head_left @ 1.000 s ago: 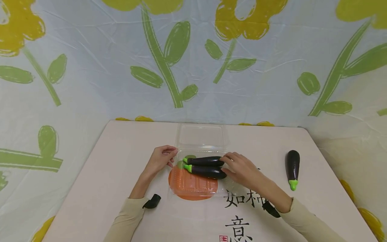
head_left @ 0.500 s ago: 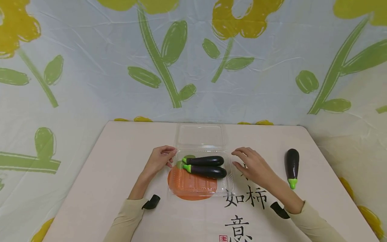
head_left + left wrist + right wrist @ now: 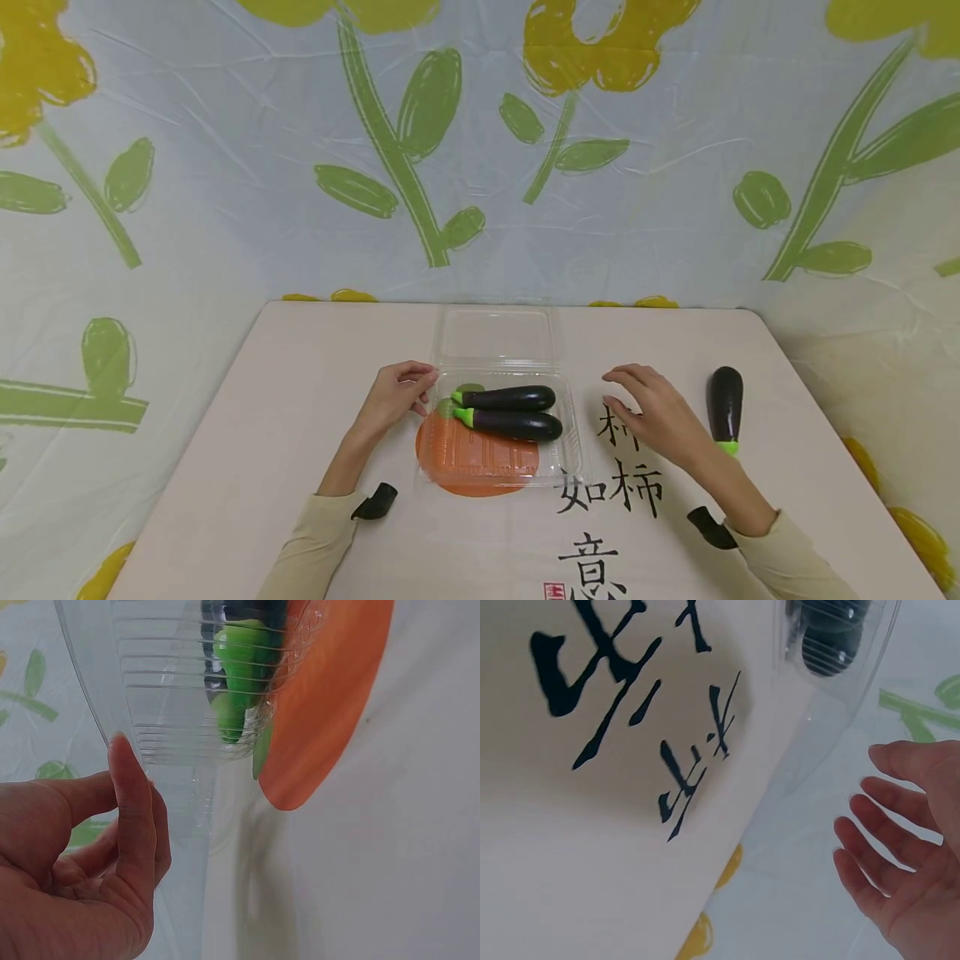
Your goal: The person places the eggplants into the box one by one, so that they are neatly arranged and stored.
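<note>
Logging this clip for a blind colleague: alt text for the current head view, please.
Two eggplants lie side by side in an open clear box on a table, the left hand pinching the box's left rim. The right hand, empty, is right of the box; a third eggplant lies farther right.

Three eggplants (image 3: 516,426), one container (image 3: 495,458) (two hands (image 3: 396,390)).

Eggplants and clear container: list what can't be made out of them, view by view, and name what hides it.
Head: stem tip of the lone eggplant, behind the right forearm.
Left wrist: dark ends of the boxed eggplants, cut off by the top edge.
Right wrist: stems of the boxed eggplants and much of the clear container, cut off by the top edge.
</note>
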`<action>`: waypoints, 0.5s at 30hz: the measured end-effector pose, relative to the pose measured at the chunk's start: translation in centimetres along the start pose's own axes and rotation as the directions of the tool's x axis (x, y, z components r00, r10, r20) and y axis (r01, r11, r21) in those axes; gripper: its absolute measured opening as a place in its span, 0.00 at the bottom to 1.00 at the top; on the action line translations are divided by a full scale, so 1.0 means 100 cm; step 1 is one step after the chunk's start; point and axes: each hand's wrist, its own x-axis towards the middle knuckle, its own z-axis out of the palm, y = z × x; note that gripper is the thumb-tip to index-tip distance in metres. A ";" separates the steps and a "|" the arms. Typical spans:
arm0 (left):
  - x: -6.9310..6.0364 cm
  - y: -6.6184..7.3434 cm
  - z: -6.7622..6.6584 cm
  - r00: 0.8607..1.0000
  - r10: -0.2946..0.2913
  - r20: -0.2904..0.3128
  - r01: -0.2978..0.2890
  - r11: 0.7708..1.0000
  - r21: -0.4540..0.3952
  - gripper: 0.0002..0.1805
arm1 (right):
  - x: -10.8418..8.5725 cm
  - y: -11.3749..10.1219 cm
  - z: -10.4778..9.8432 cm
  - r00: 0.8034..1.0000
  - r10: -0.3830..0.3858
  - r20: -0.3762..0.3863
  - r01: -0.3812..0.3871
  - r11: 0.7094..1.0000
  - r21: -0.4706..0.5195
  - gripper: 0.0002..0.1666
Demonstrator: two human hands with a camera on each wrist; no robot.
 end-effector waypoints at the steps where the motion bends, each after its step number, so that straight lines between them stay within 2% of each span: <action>1: 0.000 0.000 0.000 1.000 0.001 0.000 -0.001 1.000 0.000 0.15 | -0.001 0.001 -0.001 1.000 0.008 -0.003 -0.008 1.000 0.001 0.20; 15: 0.001 -0.001 0.000 1.000 0.002 0.005 -0.001 1.000 -0.023 0.15 | -0.021 0.022 -0.009 0.995 0.080 -0.055 -0.080 0.997 -0.004 0.19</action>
